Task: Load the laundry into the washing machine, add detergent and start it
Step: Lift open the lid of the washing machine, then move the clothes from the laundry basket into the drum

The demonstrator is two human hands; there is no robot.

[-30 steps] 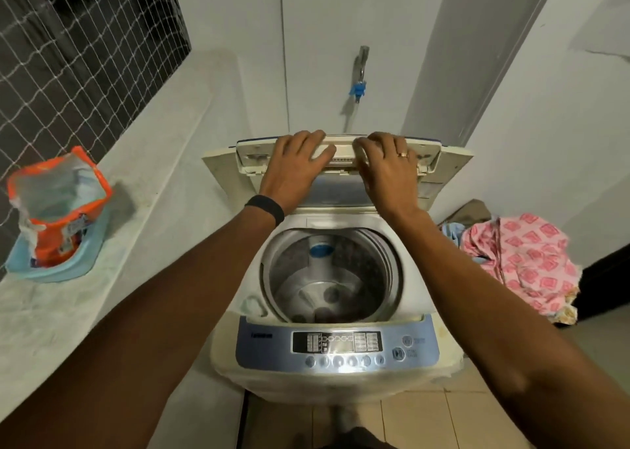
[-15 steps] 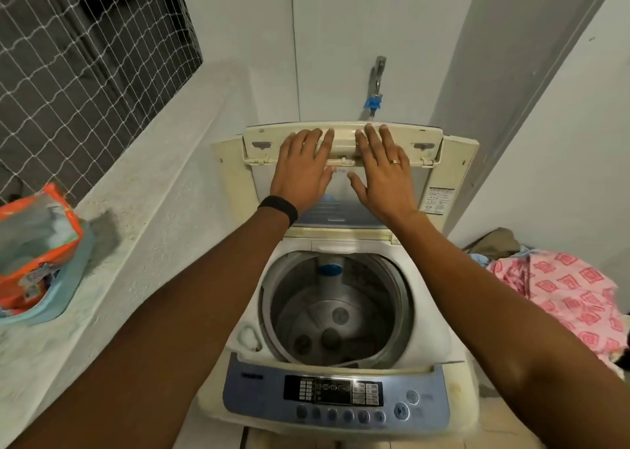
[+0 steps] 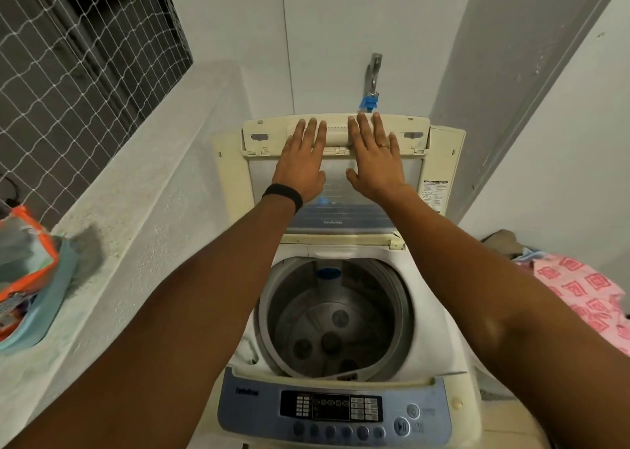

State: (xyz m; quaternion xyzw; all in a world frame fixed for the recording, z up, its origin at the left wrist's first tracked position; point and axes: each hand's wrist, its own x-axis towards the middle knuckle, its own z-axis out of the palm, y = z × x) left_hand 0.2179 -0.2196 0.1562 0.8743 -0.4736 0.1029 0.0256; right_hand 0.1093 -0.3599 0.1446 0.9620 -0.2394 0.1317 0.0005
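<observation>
Head view of a top-loading washing machine (image 3: 426, 298) with its lid (image 3: 259, 135) raised upright against the back wall. The left hand (image 3: 301, 162) and the right hand (image 3: 375, 157) lie flat on the inner face of the lid, side by side and just apart. The left fingers (image 3: 310, 131) and the right fingers (image 3: 363, 128) are straight and slightly spread, their tips at the lid's upper edge; they pinch nothing, and the thumbs point toward each other. A black wristband (image 3: 284, 194) sits on the left wrist, a ring (image 3: 384, 146) on a right finger. Below the fingers, toward the viewer, the drum (image 3: 334, 319) stands open with its bottom plate visible; nearer still lies the blue control panel (image 3: 332, 409). Just above the right fingertips, a tap (image 3: 374, 70) with a blue fitting projects from the wall. Well right of the fingers and lower, the laundry (image 3: 586, 288), topped by a pink patterned cloth, lies in a heap beside the machine. Well left of the fingers, an orange detergent bag (image 3: 24, 264) stands in a pale blue tub (image 3: 51, 298) on the concrete surface (image 3: 136, 210).
</observation>
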